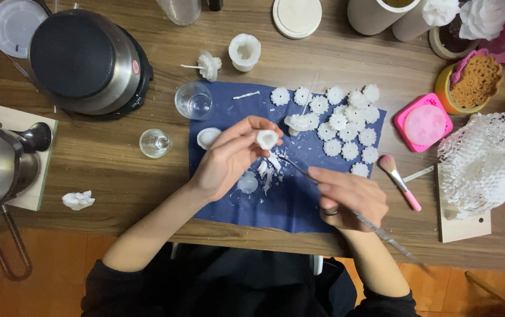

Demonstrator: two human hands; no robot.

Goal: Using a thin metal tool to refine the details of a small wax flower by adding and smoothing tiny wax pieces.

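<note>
Hands pinch white wax piece, metal tool.

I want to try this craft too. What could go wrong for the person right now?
1. The left hand pinches a small white flower piece while the right hand works a thin metal tool near it; a slip could poke the fingers or chip the piece.
2. White shavings lie on the blue cloth; they might scatter.
3. An elbow could perhaps nudge the small glass jar.
</note>
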